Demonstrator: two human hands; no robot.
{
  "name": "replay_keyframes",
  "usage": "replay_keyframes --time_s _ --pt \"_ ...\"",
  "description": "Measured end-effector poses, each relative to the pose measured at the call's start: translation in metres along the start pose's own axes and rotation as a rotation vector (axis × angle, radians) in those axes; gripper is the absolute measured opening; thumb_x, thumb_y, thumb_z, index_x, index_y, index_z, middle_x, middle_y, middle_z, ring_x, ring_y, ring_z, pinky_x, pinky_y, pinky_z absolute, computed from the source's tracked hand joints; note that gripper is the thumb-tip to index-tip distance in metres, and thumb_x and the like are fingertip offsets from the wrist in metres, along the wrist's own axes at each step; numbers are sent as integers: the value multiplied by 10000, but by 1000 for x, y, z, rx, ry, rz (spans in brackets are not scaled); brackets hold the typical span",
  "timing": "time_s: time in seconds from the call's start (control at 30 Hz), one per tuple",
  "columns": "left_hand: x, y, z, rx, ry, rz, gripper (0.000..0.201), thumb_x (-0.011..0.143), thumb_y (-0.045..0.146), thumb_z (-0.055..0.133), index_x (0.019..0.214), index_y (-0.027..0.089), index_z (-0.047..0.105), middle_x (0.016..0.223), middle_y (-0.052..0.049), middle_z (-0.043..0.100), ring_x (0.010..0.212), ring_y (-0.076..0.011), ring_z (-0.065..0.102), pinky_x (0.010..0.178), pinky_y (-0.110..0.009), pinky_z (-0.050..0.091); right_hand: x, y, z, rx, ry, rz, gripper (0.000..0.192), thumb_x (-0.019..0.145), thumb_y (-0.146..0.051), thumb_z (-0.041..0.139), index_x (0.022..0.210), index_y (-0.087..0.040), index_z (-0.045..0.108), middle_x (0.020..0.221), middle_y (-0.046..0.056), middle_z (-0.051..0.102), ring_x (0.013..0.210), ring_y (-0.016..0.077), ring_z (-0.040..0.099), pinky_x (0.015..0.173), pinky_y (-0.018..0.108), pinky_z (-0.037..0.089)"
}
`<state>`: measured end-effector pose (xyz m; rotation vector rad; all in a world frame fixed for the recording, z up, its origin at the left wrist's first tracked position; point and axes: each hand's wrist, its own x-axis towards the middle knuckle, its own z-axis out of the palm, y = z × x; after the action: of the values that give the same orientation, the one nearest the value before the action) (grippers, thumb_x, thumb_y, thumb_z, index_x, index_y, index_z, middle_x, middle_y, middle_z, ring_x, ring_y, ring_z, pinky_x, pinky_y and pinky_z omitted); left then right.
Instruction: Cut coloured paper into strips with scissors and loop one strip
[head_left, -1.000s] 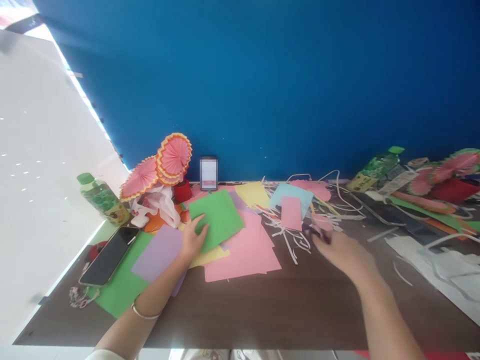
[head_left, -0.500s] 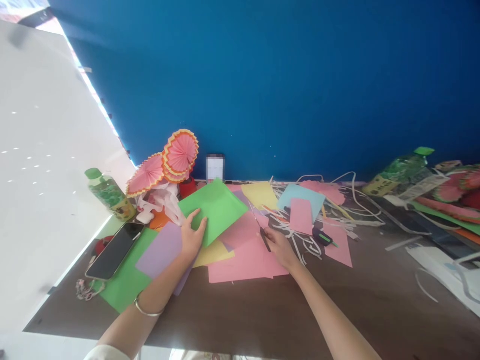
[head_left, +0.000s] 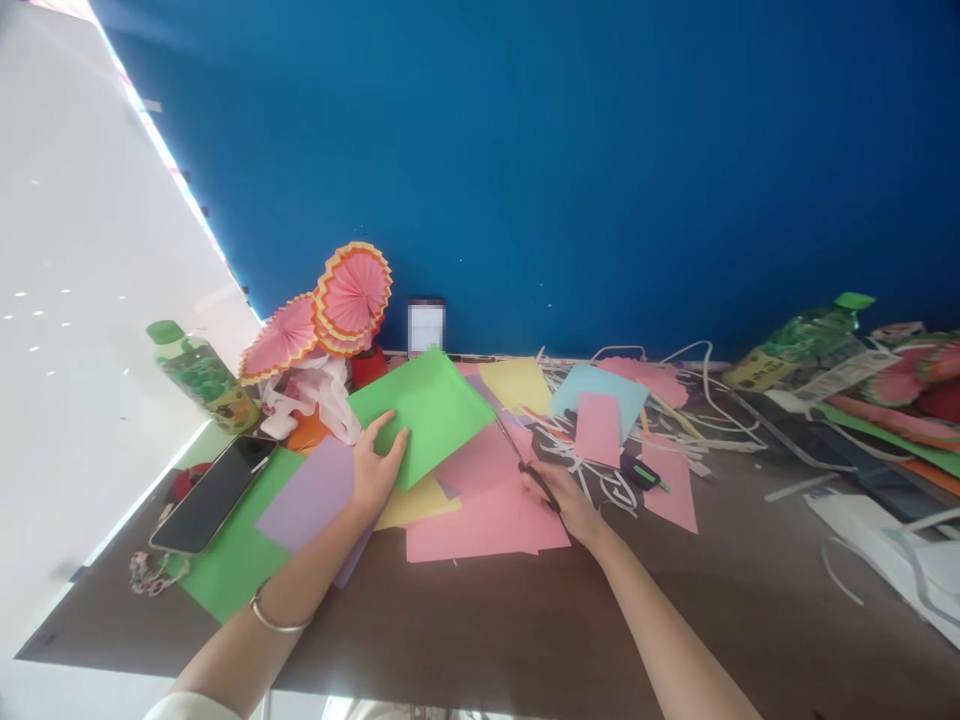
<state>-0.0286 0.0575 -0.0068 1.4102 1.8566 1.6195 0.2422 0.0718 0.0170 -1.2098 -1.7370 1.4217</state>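
While the left hand (head_left: 379,466) is holding a green sheet (head_left: 431,410), apparently uncut, the right hand (head_left: 568,500) is gripping scissors (head_left: 531,472) near its corner.

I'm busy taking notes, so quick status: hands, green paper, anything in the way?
Left hand on the middle green paper. Right hand holding scissors, tips near that paper's right corner, contact unclear. Pink sheets spread close beneath the scissors.

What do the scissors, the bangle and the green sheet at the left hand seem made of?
Scissors: probably metal blades, thin and greyish; dark handles, perhaps plastic, too small to tell. Bangle: likely polished metal, given its silvery shine. Green sheet: apparently matte paper or thin card, with even colour, straight edges and no glossy reflection.
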Motion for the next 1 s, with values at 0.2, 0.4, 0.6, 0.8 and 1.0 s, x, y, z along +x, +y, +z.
replay_keyframes --time_s 0.2,0.4,0.6,0.8,1.0 --pt "-3 1 0 8 -59 36 374 739 391 589 1062 202 596 1060 -69 622 1012 -217 557 912 -382 410 0 0 -3 59 -23 -1 445 736 -569 501 538 -185 393 456 -53 338 412 67 316 403 230 181" --pt "-5 5 -1 33 -77 51 357 738 395 587 1042 208 605 1026 -65 633 980 -217 564 894 -390 414 1 6 -7 34 -17 -38 421 757 -559 496 606 -167 474 480 -43 395 443 76 341 443 238 225" --pt "-5 9 -2 47 -85 90 337 750 381 574 1036 205 603 1017 -63 635 966 -208 570 878 -372 428 2 4 -7 20 -52 -32 432 755 -568 491 601 -165 479 475 -40 390 447 82 360 445 242 214" --pt "-6 8 -1 56 -91 96 342 756 380 569 1050 207 597 1021 -64 631 970 -205 568 877 -369 428 1 -1 -4 33 -50 -14 446 743 -584 485 582 -168 471 464 -41 375 435 78 343 426 237 191" --pt "-7 7 0 56 -95 101 346 754 376 575 1057 211 595 1005 -63 632 956 -201 568 873 -368 432 1 -3 -4 35 -44 -1 446 744 -585 483 589 -167 476 465 -37 373 432 77 338 415 232 187"
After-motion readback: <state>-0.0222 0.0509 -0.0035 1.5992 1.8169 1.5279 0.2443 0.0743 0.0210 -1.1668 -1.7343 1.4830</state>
